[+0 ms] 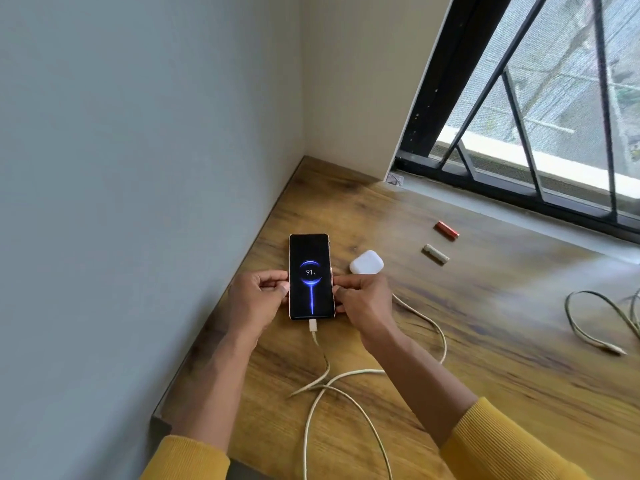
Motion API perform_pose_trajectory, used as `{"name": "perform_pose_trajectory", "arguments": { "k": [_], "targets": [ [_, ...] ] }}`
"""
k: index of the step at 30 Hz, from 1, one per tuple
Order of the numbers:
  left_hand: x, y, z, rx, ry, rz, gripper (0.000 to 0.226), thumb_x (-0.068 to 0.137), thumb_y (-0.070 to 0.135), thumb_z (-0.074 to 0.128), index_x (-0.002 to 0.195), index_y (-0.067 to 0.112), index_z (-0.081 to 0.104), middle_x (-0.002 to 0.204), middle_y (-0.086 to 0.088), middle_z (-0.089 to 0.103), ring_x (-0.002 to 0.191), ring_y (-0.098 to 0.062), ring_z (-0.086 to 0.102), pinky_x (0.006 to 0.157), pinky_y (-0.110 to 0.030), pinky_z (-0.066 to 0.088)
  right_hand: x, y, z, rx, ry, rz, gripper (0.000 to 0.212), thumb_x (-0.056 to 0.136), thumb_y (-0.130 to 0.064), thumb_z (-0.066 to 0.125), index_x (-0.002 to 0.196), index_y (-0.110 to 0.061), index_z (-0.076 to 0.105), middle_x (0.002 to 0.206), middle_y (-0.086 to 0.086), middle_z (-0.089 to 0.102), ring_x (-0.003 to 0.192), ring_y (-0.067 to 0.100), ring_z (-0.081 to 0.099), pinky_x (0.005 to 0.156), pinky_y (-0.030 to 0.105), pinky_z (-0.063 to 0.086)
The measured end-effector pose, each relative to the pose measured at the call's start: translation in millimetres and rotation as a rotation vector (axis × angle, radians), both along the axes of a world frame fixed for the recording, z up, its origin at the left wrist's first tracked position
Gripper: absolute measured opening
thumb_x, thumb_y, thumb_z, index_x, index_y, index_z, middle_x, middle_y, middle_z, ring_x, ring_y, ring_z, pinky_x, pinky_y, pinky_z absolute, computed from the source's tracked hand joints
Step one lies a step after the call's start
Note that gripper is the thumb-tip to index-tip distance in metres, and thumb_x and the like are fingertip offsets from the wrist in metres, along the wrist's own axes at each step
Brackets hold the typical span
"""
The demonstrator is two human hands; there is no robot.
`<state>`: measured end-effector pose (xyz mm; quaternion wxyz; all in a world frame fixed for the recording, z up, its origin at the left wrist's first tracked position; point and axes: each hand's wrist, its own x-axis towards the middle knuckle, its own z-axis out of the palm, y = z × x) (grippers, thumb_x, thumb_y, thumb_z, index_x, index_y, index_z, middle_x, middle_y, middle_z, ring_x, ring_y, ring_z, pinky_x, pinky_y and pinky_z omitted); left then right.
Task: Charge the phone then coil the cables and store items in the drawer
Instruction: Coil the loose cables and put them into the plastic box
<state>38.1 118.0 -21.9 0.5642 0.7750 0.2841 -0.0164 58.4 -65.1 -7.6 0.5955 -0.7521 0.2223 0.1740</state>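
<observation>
A black phone [311, 276] lies flat on the wooden desk [485, 341], its screen lit with a blue charging animation reading 91%. A white cable [323, 372] is plugged into its near end and loops across the desk toward me. My left hand [254, 299] pinches the phone's left edge with curled fingers. My right hand [363, 303] pinches the right edge the same way. A white charger block [366, 262] sits just behind my right hand. A second cable [595, 323] lies loose at the far right.
A red battery [446, 230] and a pale battery [435, 253] lie on the desk toward the window. A grey wall runs along the desk's left edge. A black window grille [519, 161] and its sill border the far right side.
</observation>
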Motion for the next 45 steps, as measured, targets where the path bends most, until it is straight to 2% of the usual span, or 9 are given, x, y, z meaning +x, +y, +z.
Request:
{"name": "perform_pose_trajectory", "arguments": {
  "k": [6,12,16,20,23,27,30,37,45],
  "targets": [
    [-2.7,-2.5,3.0,0.158,0.014,-0.006,0.021,0.092,0.008,0.078,0.111,0.018,0.083,0.095,0.003,0.081,0.083,-0.012,0.078,0.084,-0.035,0.065,3.5,3.1,2.0,-0.069,0.012,0.028,0.023,0.090,0.002,0.069,0.087,-0.015,0.084,0.082,0.006,0.080,0.078,0.027,0.078,0.076,0.047,0.067],
    [-2.1,-4.2,9.6,0.259,0.069,-0.054,0.018,0.091,0.016,0.077,0.104,0.027,0.083,0.092,0.010,0.080,0.075,-0.007,0.077,0.077,-0.033,0.065,-0.6,0.8,3.8,-0.192,-0.090,0.127,0.034,0.081,-0.008,0.066,0.070,-0.036,0.081,0.071,-0.004,0.077,0.076,0.024,0.076,0.076,0.049,0.065],
    [-1.3,-16.0,23.0,0.463,0.023,-0.083,0.017,0.095,0.020,0.075,0.109,0.029,0.080,0.089,0.012,0.075,0.071,0.001,0.066,0.055,-0.005,0.040,0.9,-16.0,15.7,-0.265,-0.178,0.119,0.022,0.087,-0.008,0.070,0.089,-0.024,0.086,0.080,-0.007,0.078,0.076,0.013,0.072,0.070,0.033,0.059],
    [9.6,-43.6,32.7,0.474,-0.173,-0.233,0.020,0.096,0.023,0.076,0.116,0.022,0.079,0.098,0.009,0.073,0.082,-0.005,0.064,0.072,-0.014,0.050,11.7,-41.7,24.4,-0.314,-0.271,0.044,0.018,0.088,-0.009,0.074,0.097,-0.021,0.083,0.086,-0.009,0.075,0.079,0.003,0.067,0.068,0.020,0.051],
    [20.2,-66.1,30.3,0.495,-0.257,-0.376,0.025,0.094,0.028,0.079,0.117,0.021,0.078,0.104,0.010,0.069,0.093,-0.010,0.064,0.086,-0.028,0.056,24.7,-55.6,22.0,-0.393,-0.326,0.013,0.025,0.085,-0.006,0.071,0.102,-0.022,0.081,0.087,-0.007,0.074,0.080,0.007,0.068,0.069,0.023,0.052],
    [35.0,-90.4,24.5,0.617,-0.216,-0.527,0.056,0.087,0.039,0.085,0.135,0.017,0.069,0.124,0.001,0.067,0.117,-0.021,0.057,0.100,-0.031,0.046,41.1,-71.5,15.2,-0.454,-0.309,0.133,0.038,0.087,-0.003,0.069,0.120,-0.019,0.076,0.108,-0.003,0.072,0.091,0.012,0.066,0.070,0.018,0.049],
    [40.0,-101.2,20.6,0.659,-0.180,-0.565,0.065,0.085,0.038,0.087,0.141,0.015,0.064,0.130,-0.002,0.064,0.118,-0.022,0.053,0.099,-0.033,0.046,50.2,-79.1,9.0,-0.480,-0.283,0.248,0.043,0.087,-0.004,0.071,0.127,-0.020,0.074,0.120,0.001,0.070,0.092,0.012,0.065,0.066,0.009,0.042],
    [46.5,-110.0,10.2,0.696,-0.164,-0.542,0.053,0.080,0.032,0.091,0.126,0.015,0.071,0.115,-0.004,0.066,0.102,-0.023,0.052,0.087,-0.032,0.045,58.7,-81.5,-1.6,-0.548,-0.278,0.432,0.047,0.082,-0.004,0.074,0.126,-0.023,0.074,0.121,-0.001,0.071,0.100,0.016,0.070,0.082,0.035,0.059],
    [50.7,-107.7,16.6,0.570,-0.229,-0.601,0.050,0.075,0.023,0.093,0.121,0.017,0.077,0.109,-0.004,0.069,0.103,-0.024,0.060,0.087,-0.028,0.041,53.1,-98.5,3.9,-0.349,-0.265,0.339,0.048,0.077,0.001,0.076,0.123,-0.013,0.075,0.104,0.002,0.075,0.086,0.016,0.072,0.078,0.040,0.063]
  ]
}}
